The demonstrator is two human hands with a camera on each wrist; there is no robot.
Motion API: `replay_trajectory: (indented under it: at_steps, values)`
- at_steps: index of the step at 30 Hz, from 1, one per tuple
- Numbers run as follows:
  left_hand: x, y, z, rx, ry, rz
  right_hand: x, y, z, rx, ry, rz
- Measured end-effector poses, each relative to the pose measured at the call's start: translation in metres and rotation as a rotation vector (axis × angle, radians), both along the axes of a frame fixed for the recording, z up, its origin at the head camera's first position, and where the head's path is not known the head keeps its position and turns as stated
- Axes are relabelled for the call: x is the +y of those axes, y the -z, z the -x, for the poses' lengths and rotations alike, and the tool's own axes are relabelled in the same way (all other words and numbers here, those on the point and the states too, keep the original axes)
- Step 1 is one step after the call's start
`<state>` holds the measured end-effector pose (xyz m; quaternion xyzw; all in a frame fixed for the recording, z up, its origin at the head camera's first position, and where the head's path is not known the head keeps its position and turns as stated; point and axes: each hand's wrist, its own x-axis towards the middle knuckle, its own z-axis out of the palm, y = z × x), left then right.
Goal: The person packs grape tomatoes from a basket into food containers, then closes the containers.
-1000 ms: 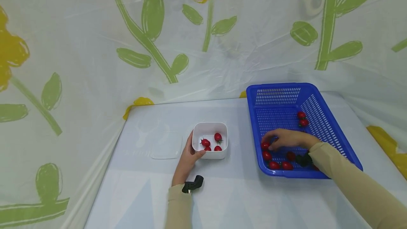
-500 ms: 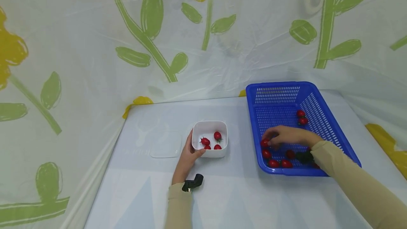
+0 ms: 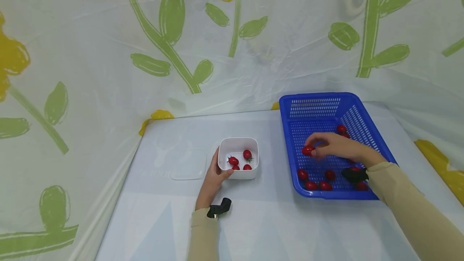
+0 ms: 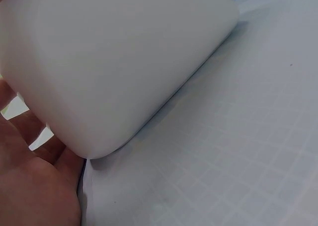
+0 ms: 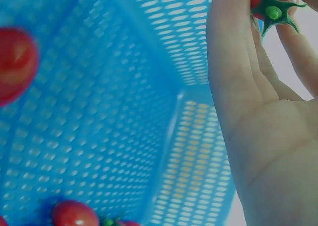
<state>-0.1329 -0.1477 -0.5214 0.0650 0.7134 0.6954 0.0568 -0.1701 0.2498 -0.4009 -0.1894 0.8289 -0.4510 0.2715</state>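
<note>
In the head view, my right hand [image 3: 335, 146] pinches a cherry tomato [image 3: 308, 150] between thumb and fingers, raised over the blue basket [image 3: 284, 132]. Its green star-shaped calyx shows in the right wrist view, where the tomato [image 5: 273, 7] sits at the fingertips. My left hand [image 3: 214, 180] grips the near left corner of a square white container [image 3: 242, 175], thumb at the front rim, fingers along the side. Inside lie several cherry tomatoes [image 3: 247, 154]. The left wrist view shows the container's plain outer wall [image 4: 134, 52] standing on the table, with the palm [image 4: 35, 191] beside it.
More cherry tomatoes [image 3: 325, 186] lie along the basket's near side, with others [image 3: 341, 128] near its right wall. A clear flat lid [image 3: 188, 164] lies on the white table [image 3: 250, 220] left of the container. A flower-print sheet [image 3: 253, 79] hangs behind.
My right hand has picked up a cherry tomato from the basket's left side and lifted it, moving slightly right and away from me. The left hand and container stay in place.
</note>
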Motion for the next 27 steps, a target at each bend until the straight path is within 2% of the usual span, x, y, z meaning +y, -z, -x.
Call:
replay_trajectory:
  at_steps: [8, 15, 22, 27]
  values:
    - [0.000, -0.001, 0.000, 0.023, 0.025, -0.024, -0.019, -0.020, -0.019, 0.114, 0.039, 0.016]
    - [0.000, -0.002, 0.001, 0.014, 0.024, -0.025, -0.051, -0.037, -0.039, 0.243, 0.142, -0.026]
    - [0.000, 0.000, 0.001, 0.012, 0.018, -0.014, -0.083, -0.035, -0.051, 0.455, 0.217, -0.060]
    - [0.000, 0.000, 0.000, -0.005, 0.012, -0.006, -0.107, -0.031, -0.058, 0.476, 0.284, 0.019]
